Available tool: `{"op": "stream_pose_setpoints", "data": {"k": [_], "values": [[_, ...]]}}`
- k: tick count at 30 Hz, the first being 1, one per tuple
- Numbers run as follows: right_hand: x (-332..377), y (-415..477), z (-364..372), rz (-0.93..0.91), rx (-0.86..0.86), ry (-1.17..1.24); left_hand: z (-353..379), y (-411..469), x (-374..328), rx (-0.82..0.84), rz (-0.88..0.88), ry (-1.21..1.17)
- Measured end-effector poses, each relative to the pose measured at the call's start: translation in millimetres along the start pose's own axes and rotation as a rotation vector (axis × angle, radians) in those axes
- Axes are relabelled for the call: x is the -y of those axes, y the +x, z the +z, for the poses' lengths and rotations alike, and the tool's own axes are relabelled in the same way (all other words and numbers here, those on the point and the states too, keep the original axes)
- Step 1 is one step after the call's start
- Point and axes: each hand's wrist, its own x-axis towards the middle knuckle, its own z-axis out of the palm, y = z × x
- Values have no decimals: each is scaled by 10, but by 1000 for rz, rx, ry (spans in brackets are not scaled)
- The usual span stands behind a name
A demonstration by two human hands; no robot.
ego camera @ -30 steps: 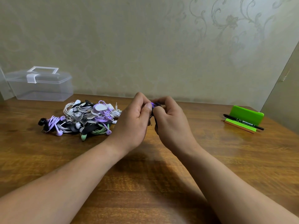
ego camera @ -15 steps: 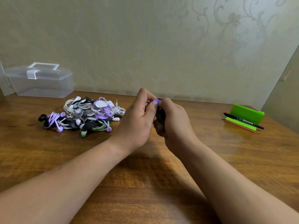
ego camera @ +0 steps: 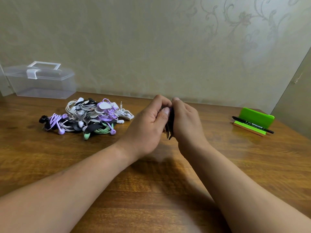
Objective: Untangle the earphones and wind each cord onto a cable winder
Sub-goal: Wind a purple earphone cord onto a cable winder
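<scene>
Right of the earphone pile [ego camera: 87,116], just above the counter [ego camera: 151,182], the left hand [ego camera: 148,125] and the right hand [ego camera: 186,125] are pressed together around a dark cable winder [ego camera: 170,126], with the fingers of both curled on it. A sliver of purple cord [ego camera: 170,109] shows by the left thumb.

I judge the step in hand to be winding one purple earphone onto that winder. It looks near its end, since no loose cord hangs below the hands. The next move would call for tucking in the last of the cord so the coil does not spring loose. After that the winder can be set down and another earphone pulled free of the pile.

The pile lies on the counter, a mix of white, purple, green and black cords with flat winder shapes. How many are already wound I cannot tell. Behind the pile to its left stands a clear box [ego camera: 40,79]. Well to the pile's right, past the hands, is a green stand [ego camera: 255,115] with a black pen [ego camera: 252,124] across it. Most of the winder, and the earbuds and plug, are hidden inside the hands.
</scene>
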Motion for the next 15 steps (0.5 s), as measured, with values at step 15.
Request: {"op": "stream_pose_setpoints", "data": {"k": [15], "values": [[-19, 124, -100, 236, 106, 219, -55, -20, -35, 156, -89, 57]]}}
